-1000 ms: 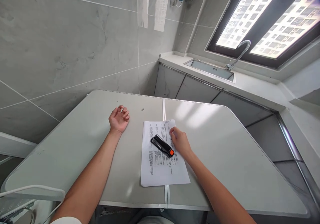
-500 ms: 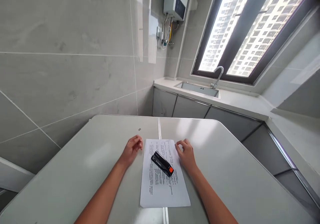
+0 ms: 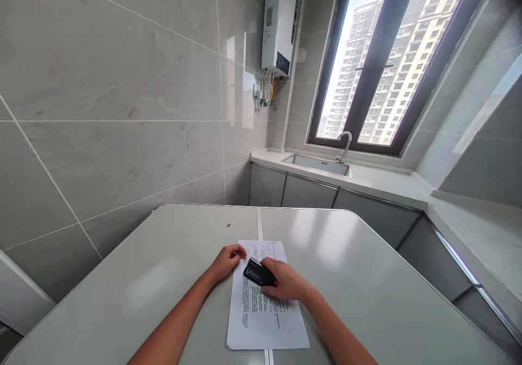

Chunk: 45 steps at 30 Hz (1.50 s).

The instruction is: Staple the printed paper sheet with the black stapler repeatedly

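A corner of a room with a grey tiled wall [image 3: 122, 82], seen from the wearer's head. The pale table [image 3: 354, 289] fills the foreground, its near edge cut off by the frame; a dark-framed window [image 3: 369, 71] rises behind it, cropped at the top, above a white counter [image 3: 379, 177] with a sink [image 3: 318, 164]. A white water heater [image 3: 277, 28], also cropped at the top, hangs on the wall. Printed paper [image 3: 263, 316] lies across the table's central seam; its text is too small to read, and whether it is one sheet or several cannot be told. Both forearms are cut off below. The right hand [image 3: 287, 280], over the paper, is closed around the rear of a black stapler [image 3: 256, 272], fingers on its far side and thumb on its near side; the palm hides that end except for a small red-orange spot. Whether the stapler touches the paper cannot be determined. The left hand [image 3: 225, 261], fingers loosely curled, reaches the paper's left edge near the far corner; whether its fingertips press or pinch the sheet is unclear. Tiny dark bits [image 3: 228, 225], too small to identify, lie beyond the paper.
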### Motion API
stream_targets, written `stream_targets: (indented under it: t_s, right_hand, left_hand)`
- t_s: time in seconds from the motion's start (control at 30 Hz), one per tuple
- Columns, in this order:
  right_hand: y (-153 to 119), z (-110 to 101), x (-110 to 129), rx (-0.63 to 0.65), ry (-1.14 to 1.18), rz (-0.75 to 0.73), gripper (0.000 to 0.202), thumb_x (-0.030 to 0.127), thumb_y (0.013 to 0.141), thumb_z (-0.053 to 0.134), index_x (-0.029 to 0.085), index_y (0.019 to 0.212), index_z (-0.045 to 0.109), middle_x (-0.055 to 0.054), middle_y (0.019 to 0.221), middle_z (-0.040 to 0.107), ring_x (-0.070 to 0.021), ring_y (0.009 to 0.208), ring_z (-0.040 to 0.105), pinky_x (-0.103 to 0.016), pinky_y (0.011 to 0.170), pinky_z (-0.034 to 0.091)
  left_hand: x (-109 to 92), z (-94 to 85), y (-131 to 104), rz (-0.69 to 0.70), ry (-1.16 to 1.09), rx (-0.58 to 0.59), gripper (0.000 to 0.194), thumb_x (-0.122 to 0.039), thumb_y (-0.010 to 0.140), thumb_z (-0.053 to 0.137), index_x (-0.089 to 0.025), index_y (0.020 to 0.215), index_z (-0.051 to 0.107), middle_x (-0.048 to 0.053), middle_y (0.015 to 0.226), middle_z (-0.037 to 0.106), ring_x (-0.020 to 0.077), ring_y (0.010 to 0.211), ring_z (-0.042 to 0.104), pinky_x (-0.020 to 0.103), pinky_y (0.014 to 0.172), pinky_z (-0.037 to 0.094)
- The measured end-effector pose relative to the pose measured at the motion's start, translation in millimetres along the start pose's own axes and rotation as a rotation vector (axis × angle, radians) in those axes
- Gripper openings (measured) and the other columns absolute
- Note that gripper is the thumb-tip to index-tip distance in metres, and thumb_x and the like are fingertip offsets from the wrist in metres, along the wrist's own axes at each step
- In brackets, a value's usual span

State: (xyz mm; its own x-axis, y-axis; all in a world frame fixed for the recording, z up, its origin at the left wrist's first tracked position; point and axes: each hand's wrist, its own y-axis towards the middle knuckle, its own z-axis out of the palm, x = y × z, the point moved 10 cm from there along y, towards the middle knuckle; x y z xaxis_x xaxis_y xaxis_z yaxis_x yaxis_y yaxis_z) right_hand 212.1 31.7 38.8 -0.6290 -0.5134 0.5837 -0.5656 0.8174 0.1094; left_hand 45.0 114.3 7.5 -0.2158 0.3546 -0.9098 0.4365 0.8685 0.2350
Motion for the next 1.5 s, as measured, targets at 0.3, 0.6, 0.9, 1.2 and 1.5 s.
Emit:
stream_targets:
  t_s: [0.3, 0.6, 0.9, 1.2, 1.5]
  right_hand:
    - [6, -20, -15, -0.233, 0.02, 0.031, 0.022, 0.018, 0.083, 0.069, 0.024, 0.104, 0.068, -0.004, 0.105, 0.066, -0.0228, 0.099, 0.061, -0.032, 0.083, 0.044]
    - [11, -19, -44, -0.35, 0.074, 0.066, 0.023, 0.02, 0.084, 0.07, 0.021, 0.107, 0.068, -0.006, 0.105, 0.067, -0.0227, 0.097, 0.061, -0.035, 0.087, 0.046]
    - [-1, -56, -50, -0.566, 0.109, 0.097, 0.038, 0.039, 0.096, 0.049, 0.02, 0.067, 0.063, 0.0, 0.071, 0.057, -0.014, 0.065, 0.049, -0.028, 0.066, 0.039]
    - [-3, -64, -58, -0.476, 0.097, 0.11, 0.04, 0.029, 0.083, 0.048, 0.021, 0.051, 0.024, 0.004, 0.056, 0.03, -0.01, 0.056, 0.024, -0.028, 0.056, 0.02]
    - [-10, -66, -71, -0.334, 0.253, 0.189, 0.045, 0.047, 0.084, 0.055, 0.019, 0.049, 0.047, 0.003, 0.056, 0.042, -0.0104, 0.055, 0.029, -0.026, 0.052, 0.026]
  left_hand:
    - [-24, 15.2, -5, 0.129, 0.22, 0.149, 0.036, -0.004, 0.074, 0.043, -0.02, 0.089, 0.072, 0.005, 0.103, 0.073, 0.0216, 0.1, 0.065, 0.037, 0.097, 0.049]
    - [-39, 27.5, -15, 0.167, 0.398, 0.231, 0.039, -0.027, 0.084, 0.071, -0.023, 0.122, 0.065, 0.008, 0.123, 0.066, 0.0273, 0.114, 0.058, 0.04, 0.101, 0.046]
    - [-26, 24.1, -5, 0.133, 0.388, 0.176, 0.023, -0.034, 0.081, 0.077, -0.022, 0.1, 0.071, 0.005, 0.1, 0.067, 0.0223, 0.093, 0.059, 0.035, 0.084, 0.046]
    - [-12, 14.7, -3, 0.028, 0.333, 0.117, 0.032, -0.041, 0.074, 0.083, -0.02, 0.095, 0.075, 0.003, 0.096, 0.058, 0.0176, 0.079, 0.053, 0.031, 0.074, 0.045]
    - [-6, 16.5, 0, -0.005, 0.279, 0.126, 0.035, -0.045, 0.069, 0.085, -0.019, 0.09, 0.075, 0.002, 0.092, 0.058, 0.0163, 0.075, 0.051, 0.03, 0.069, 0.043]
